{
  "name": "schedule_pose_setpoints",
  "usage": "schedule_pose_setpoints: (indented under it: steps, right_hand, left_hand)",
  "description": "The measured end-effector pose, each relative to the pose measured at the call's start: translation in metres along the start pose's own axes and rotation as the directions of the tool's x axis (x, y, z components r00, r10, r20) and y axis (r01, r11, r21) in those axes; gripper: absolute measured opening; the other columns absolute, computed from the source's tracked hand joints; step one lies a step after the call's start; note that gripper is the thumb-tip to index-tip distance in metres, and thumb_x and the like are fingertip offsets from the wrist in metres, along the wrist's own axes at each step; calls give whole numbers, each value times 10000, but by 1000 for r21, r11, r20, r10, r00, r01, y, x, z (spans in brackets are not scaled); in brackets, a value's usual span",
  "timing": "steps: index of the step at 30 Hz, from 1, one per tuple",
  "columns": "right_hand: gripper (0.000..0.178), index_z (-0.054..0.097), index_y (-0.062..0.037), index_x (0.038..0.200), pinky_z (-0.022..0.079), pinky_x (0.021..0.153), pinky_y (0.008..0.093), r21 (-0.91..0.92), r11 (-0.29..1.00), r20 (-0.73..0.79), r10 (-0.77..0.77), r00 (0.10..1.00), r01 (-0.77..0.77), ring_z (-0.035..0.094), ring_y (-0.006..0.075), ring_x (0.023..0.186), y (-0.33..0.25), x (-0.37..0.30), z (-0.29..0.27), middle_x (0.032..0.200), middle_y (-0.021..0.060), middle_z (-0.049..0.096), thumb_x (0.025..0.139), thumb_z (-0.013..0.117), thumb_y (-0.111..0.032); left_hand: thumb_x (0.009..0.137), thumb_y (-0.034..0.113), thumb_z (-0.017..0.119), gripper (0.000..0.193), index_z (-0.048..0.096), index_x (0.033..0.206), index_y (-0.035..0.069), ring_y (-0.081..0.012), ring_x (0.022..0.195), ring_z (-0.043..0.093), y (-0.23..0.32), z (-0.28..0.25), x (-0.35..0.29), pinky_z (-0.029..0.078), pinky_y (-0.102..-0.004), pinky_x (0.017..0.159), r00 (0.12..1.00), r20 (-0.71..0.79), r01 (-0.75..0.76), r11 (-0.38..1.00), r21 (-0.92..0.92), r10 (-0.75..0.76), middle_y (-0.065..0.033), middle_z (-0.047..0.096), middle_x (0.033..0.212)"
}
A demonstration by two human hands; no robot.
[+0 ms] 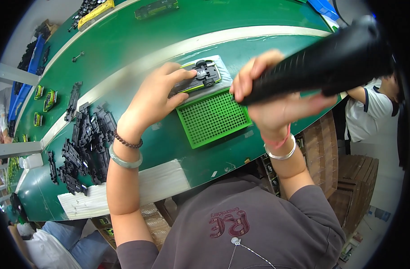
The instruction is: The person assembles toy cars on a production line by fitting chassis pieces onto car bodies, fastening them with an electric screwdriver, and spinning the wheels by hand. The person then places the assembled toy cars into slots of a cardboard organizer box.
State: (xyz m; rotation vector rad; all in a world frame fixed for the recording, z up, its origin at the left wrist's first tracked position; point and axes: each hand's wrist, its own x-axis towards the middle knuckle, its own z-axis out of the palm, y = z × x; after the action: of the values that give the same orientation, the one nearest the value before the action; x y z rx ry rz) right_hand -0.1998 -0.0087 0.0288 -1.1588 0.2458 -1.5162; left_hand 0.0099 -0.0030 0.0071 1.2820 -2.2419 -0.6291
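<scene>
My left hand [162, 85] is closed around an upside-down toy car [204, 74], thumb and fingers on its sides. The car's black underside and wheels face up, with a yellow-green body edge below. It lies on a pale pad [222, 67]. My right hand [276, 114] grips a large black electric screwdriver [326, 60], which tapers toward the fingers and looms close to the view. Its bit does not show. Just below the car sits a green perforated tray [214, 119], its grid of holes facing up; the screwdriver's narrow end is near the tray's upper right corner.
A heap of black plastic chassis parts [86, 143] lies left of my left forearm. Several small green toy parts [50, 99] stand farther left. A pale strip [241, 33] crosses the green table. Another toy car [156, 8] is at the far side. Brown crates [353, 179] and a person [371, 112] are at right.
</scene>
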Motion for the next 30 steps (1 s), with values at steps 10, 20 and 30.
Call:
schedule_pose_setpoints:
  steps: [10,20,30]
  right_hand:
    - [1067,460,-21,818,432,501,300,-4,984,-224,175,959,-180,491,181,514,18,-36,-14,592,85,503,498,135,-985]
    - [1053,462,-20,817,435,491,290,-39,980,-208,183,961,-196,493,182,506,27,-40,-16,575,93,507,524,123,-973]
    - [1077,450,-9,809,437,487,279,-93,971,-146,204,968,-219,494,173,513,25,-44,-9,591,82,484,490,124,-985]
  left_hand:
    - [731,69,664,449,573,1170,92,-310,1023,534,-2,2,2,442,-352,879,999,-11,-40,999,9,40,-143,524,1134]
    - [735,52,653,448,570,1174,86,-305,1024,537,-1,2,1,441,-353,887,1000,0,-20,1000,-4,20,-134,528,1134]
    - [736,53,655,446,571,1173,89,-304,1017,541,0,2,1,447,-353,877,1000,-15,-25,1000,5,25,-134,530,1131]
